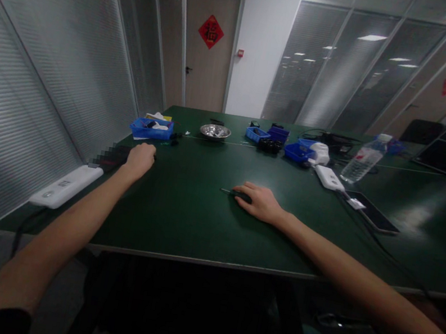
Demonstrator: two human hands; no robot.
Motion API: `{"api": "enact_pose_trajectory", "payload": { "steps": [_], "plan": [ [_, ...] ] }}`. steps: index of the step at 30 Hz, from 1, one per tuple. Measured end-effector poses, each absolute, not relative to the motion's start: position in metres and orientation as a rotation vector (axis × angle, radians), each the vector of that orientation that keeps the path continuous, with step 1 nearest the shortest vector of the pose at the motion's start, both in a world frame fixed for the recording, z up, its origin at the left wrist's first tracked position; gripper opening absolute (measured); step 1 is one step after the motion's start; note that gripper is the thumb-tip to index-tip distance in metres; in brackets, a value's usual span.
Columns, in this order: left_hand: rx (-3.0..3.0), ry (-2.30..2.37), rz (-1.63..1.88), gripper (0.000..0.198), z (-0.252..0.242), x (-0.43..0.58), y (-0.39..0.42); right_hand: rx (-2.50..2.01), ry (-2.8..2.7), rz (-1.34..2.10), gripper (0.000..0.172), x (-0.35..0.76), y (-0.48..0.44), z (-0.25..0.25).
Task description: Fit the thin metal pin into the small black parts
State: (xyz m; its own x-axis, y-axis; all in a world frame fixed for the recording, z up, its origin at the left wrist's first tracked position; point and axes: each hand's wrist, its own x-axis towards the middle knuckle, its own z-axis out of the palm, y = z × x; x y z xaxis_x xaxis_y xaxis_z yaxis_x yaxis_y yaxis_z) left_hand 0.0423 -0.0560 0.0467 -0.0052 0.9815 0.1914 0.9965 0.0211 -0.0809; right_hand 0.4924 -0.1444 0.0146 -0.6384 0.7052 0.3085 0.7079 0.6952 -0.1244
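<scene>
In the head view, a screwdriver point(241, 195) is held in the right hand point(260, 202) at the green table point(181, 211); nothing is seen at its tip, so no work there can be judged finished. The left hand point(141, 159) is curled beside a dark object point(121, 156), but whether anything is gripped cannot be told in this dim view.

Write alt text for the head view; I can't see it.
A person's right hand holds a thin-shafted, dark-handled tool at a green table; the left hand is by a dark object at the table's left. Farther back are blue trays, a metal bowl and a clear bottle.
</scene>
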Motion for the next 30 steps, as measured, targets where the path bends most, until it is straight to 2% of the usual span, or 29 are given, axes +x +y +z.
{"api": "enact_pose_trajectory", "payload": {
  "steps": [23, 30],
  "plan": [
    [-2.008, -2.145, -0.200, 0.034, 0.0432, 0.0391, -0.0497, -1.112, -2.579, -0.008, 0.039, 0.4938, -0.1437, 0.0149],
    [-1.975, -2.152, -0.197, 0.045, 0.0466, 0.0467, -0.0565, -1.096, -2.571, -0.021, 0.039, 0.4954, -0.1409, 0.0106]
  ]
}}
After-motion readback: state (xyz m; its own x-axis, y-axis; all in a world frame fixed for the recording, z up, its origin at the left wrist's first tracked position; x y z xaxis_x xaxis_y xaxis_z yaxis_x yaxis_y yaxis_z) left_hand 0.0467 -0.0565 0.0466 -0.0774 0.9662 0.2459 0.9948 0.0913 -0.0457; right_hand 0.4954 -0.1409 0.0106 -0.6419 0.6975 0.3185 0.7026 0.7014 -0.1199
